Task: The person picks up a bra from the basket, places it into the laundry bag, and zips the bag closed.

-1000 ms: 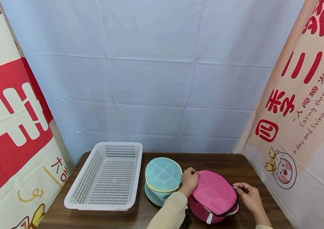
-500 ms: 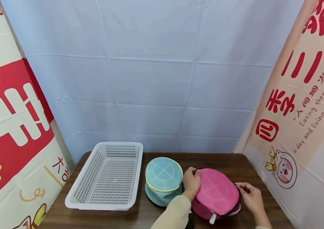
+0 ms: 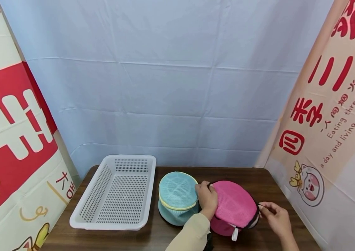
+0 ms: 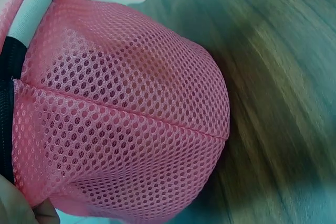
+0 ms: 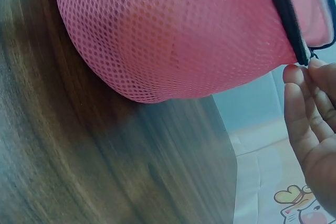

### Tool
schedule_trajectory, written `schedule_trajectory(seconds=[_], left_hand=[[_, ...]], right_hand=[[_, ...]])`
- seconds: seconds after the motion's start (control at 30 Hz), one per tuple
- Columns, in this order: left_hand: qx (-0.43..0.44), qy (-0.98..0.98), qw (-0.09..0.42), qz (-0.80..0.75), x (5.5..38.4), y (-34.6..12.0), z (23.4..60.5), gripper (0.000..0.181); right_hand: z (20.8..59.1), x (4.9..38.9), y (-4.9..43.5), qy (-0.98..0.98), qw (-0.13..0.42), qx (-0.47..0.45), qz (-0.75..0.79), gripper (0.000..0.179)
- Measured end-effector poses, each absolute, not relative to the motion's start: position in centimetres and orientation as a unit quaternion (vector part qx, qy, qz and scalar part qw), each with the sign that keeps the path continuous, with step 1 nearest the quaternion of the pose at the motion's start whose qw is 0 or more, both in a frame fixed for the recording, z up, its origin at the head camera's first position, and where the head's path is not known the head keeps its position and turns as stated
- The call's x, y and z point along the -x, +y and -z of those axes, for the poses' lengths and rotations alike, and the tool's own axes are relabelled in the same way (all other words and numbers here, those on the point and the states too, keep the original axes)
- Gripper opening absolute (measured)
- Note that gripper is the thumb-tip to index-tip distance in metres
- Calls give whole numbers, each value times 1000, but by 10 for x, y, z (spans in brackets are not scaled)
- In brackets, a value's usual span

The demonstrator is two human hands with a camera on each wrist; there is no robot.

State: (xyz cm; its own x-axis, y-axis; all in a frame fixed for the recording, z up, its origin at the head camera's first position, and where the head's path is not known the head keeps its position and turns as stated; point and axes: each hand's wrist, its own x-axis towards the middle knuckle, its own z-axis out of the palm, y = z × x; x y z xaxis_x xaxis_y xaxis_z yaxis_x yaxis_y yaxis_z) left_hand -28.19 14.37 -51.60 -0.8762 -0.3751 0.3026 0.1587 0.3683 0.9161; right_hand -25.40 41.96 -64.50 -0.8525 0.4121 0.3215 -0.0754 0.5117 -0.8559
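A round pink mesh laundry bag (image 3: 234,202) with a black zipper around its top stands on the right of the table, its lid partly unzipped at the right front. My left hand (image 3: 207,197) grips the bag's far left rim; in the left wrist view only some fingers (image 4: 13,203) show beside the black zipper (image 4: 6,129). My right hand (image 3: 276,218) pinches the zipper edge at the bag's right side, thumb and fingertips meeting there in the right wrist view. Left of the bag is a blue mesh laundry bag (image 3: 178,191) with yellow trim.
A white perforated plastic basket (image 3: 151,195) stands on the left of the dark wooden table (image 3: 152,238). A pale cloth backdrop (image 3: 165,104) hangs behind, and printed curtains (image 3: 353,174) flank both sides. A white loop tag (image 3: 235,234) hangs at the pink bag's front.
The pink bag has shifted slightly away from me, its white tag moving right. The gap at its right front looks smaller. Both hands stay at its rim.
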Motion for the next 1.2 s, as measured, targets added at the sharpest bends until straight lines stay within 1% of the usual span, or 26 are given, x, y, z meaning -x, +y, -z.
schedule_trajectory(seconds=[0.13,0.33,0.43,0.57,0.67,0.73,0.8,0.9,1.03,1.1,1.2], left_hand=[[-91,-779,245,570,281,147,515,8],[-120,-759,268,581,282,149,517,12],[-138,-749,278,586,284,149,519,13],[-148,-745,274,590,285,150,521,14],[-144,-751,254,592,284,148,521,14],[-129,-764,230,589,282,146,522,15],[-111,-779,207,581,280,143,522,18],[-84,-799,185,566,278,138,522,22],[-70,-813,189,546,277,134,522,18],[-60,-822,192,532,277,133,520,15],[-29,-841,196,503,277,133,516,13]], right_hand=[[628,242,408,-813,238,97,-522,25],[561,207,360,-773,211,97,-591,23],[546,198,348,-747,214,78,-624,20],[553,198,353,-727,215,49,-650,11],[546,197,348,-741,217,73,-631,14],[538,194,344,-747,219,91,-621,21],[537,194,343,-745,220,112,-619,23],[553,201,356,-730,215,108,-640,20],[588,217,380,-733,209,105,-639,18],[591,217,382,-721,208,75,-657,15],[602,224,390,-714,212,64,-665,14]])
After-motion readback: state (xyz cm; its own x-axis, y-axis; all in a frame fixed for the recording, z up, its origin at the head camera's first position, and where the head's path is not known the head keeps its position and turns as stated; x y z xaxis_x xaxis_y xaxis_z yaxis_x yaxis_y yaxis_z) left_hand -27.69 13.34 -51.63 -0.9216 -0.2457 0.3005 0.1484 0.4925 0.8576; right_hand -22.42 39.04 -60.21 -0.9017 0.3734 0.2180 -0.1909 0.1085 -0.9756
